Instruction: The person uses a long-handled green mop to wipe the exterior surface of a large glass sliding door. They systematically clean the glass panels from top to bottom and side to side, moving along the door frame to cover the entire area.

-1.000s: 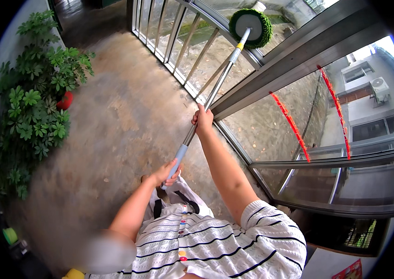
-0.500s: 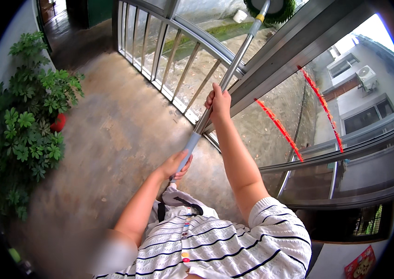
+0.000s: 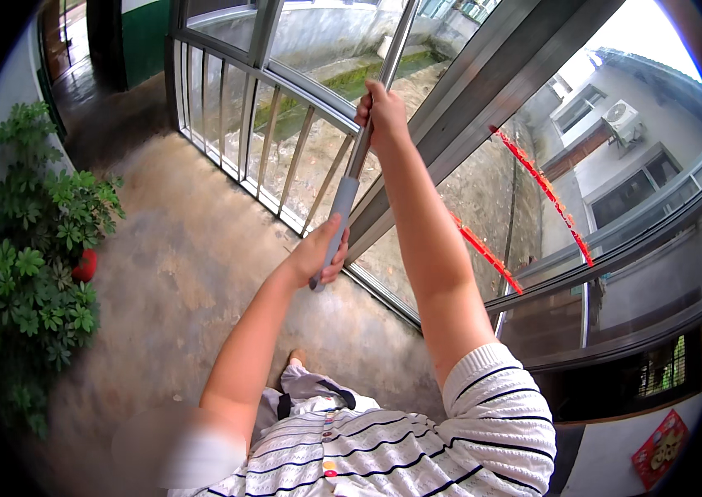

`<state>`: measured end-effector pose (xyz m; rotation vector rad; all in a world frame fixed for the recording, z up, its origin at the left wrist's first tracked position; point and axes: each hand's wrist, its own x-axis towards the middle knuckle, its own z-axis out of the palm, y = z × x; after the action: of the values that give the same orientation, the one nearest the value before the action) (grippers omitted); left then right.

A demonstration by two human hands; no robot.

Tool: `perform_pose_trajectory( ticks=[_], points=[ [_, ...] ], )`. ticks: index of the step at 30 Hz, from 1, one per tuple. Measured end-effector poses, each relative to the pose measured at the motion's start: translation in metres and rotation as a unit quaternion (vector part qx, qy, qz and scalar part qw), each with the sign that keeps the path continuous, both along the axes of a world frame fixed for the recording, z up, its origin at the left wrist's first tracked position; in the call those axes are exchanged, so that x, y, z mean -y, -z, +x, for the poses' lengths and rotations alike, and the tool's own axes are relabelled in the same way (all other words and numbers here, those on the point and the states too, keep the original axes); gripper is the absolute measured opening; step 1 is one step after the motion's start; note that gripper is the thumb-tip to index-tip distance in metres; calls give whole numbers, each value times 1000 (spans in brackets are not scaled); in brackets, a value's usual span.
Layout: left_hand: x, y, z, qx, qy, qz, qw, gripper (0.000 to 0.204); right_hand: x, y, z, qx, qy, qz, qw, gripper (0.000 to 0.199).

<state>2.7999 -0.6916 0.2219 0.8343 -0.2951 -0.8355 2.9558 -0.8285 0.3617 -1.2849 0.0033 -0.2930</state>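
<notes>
A long metal pole with a grey grip slants up and away in front of me; it belongs to a long-handled mop whose head is outside the present view. My left hand is closed around the lower part of the grey grip. Higher up, my right hand wraps round the bare metal tube, its arm stretched far forward. The pole's upper part rises in front of the window glass; whether the hidden head touches the glass I cannot tell.
Metal-framed windows with a barred lower railing run ahead and to the right. Red strips show on the right pane. Leafy plants stand at the left, near a red round object. A bare concrete floor lies between.
Both hands have moved up and forward with the mop. Its round, green-fringed head has gone out of the top of the view. My view has shifted slightly too.
</notes>
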Motion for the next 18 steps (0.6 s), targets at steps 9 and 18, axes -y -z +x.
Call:
perform_pose_trajectory(
  ticks=[9,18],
  points=[
    [-25,110,-63,-13,16,64,998,49,2,121,-75,-88,-7,69,994,23],
    [-78,168,-113,-90,19,90,992,46,-35,199,-112,-182,-1,110,977,29]
  ],
)
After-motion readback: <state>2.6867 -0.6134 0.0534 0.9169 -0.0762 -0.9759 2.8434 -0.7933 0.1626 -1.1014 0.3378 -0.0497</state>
